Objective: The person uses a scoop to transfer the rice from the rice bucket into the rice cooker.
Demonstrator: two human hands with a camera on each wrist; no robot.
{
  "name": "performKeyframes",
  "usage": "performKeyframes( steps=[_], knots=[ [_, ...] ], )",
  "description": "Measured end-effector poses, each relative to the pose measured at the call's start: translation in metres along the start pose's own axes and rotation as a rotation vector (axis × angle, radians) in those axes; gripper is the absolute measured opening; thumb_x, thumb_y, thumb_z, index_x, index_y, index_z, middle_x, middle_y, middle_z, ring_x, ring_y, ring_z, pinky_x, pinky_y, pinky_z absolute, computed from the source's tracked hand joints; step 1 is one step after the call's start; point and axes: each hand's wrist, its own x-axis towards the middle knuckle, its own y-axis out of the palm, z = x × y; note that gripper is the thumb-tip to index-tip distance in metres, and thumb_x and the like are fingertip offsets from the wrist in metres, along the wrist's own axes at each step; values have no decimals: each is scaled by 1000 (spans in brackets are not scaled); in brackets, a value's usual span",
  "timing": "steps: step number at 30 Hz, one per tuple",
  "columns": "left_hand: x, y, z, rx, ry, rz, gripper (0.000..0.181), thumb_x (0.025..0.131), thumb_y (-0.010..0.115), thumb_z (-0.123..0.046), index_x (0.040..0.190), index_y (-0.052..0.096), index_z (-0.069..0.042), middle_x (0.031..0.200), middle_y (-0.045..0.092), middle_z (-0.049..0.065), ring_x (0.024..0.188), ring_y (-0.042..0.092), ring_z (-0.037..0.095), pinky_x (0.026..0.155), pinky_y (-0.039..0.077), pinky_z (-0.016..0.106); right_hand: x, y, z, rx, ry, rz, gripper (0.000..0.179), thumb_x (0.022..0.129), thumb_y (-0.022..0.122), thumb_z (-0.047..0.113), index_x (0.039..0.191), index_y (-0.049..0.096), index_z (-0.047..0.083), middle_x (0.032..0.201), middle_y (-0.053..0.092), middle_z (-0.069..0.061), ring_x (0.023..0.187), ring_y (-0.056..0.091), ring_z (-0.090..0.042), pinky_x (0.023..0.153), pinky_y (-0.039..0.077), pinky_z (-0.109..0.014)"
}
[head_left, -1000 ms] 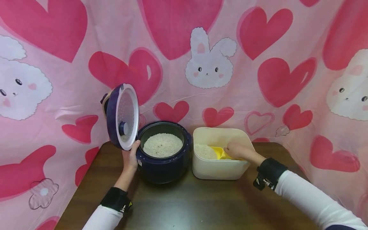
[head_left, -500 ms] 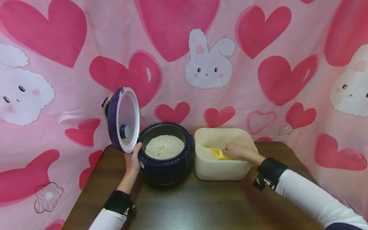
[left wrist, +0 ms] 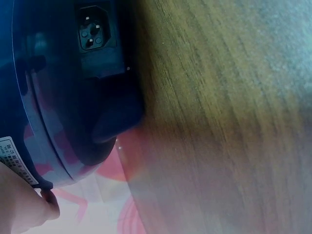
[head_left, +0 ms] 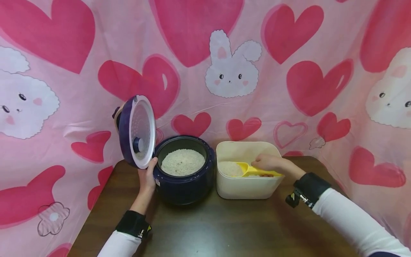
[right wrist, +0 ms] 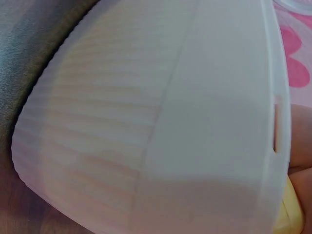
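On the table stands a dark blue rice cooker (head_left: 183, 191), its pot partly filled with white rice (head_left: 183, 162). Its lid (head_left: 137, 132) stands upright on the left side, white inner face showing. My left hand (head_left: 147, 179) holds the lid's lower edge, thumb by the cooker's rim; its other fingers are hidden in the head view. Right of the cooker, a cream bin (head_left: 245, 188) contains more rice (head_left: 229, 168). Inside it my right hand (head_left: 268, 162) grips a yellow scoop (head_left: 248, 169), whose front end lies in the rice. The bin wall mostly hides this hand in the right wrist view.
Both containers stand side by side on a brown wooden table (head_left: 199, 232). A pink curtain (head_left: 192, 96) with hearts and rabbits hangs behind. On the cooker's side a power socket (left wrist: 95, 29) faces the left wrist camera.
My right hand has shifted right and slightly up in the bin, and more of the yellow scoop's handle shows. My left hand and the lid hold about the same place.
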Motion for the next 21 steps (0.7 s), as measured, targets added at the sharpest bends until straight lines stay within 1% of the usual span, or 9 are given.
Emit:
performKeyframes(
  steps=[3, 6, 9, 15, 17, 21],
  knots=[
    [0, 0, 0, 3, -8, 0, 58, 92, 63, -11, 146, 48, 5, 143, 54, 16, 119, 49, 5, 111, 31, 22, -2, -3, -1, 60, 8, 25, 40, 106, 52, 30, 77, 67, 7, 64, 58, -2, 50, 50, -15, 51, 43, -23],
    [1, 0, -1, -3, -6, 2, 58, 92, 63, -10, 146, 47, 5, 143, 54, 16, 120, 49, 6, 111, 31, 23, -5, -6, -3, 100, 0, 32, 41, 106, 51, 30, 77, 67, 6, 62, 57, -2, 46, 48, -13, 47, 42, -22],
    [1, -1, -1, -5, -4, 7, 59, 92, 63, -11, 147, 47, 4, 144, 53, 16, 121, 48, 6, 112, 30, 23, -11, -11, -7, 164, 7, 42, 42, 107, 50, 30, 79, 68, 5, 62, 58, -2, 47, 48, -13, 47, 42, -22],
    [2, -1, 0, -14, 0, 8, 58, 92, 63, -11, 146, 47, 3, 142, 54, 13, 121, 49, 7, 111, 31, 24, -28, -25, -13, 271, -45, 82, 42, 110, 49, 31, 84, 68, 3, 63, 55, -2, 50, 48, -16, 49, 40, -23],
    [2, -1, 0, -14, -3, 5, 57, 92, 63, -11, 145, 48, 3, 140, 55, 10, 120, 49, 6, 111, 31, 23, -32, -28, -16, 286, -64, 89, 42, 110, 47, 31, 85, 68, 4, 62, 56, -2, 50, 48, -15, 49, 39, -22],
    [1, -1, 0, -18, -8, 2, 56, 91, 64, -10, 143, 50, 4, 135, 57, 6, 118, 50, 6, 110, 32, 23, -37, -31, -25, 292, -81, 77, 44, 111, 44, 31, 85, 68, 4, 64, 58, -3, 51, 50, -15, 50, 41, -22]
  ],
)
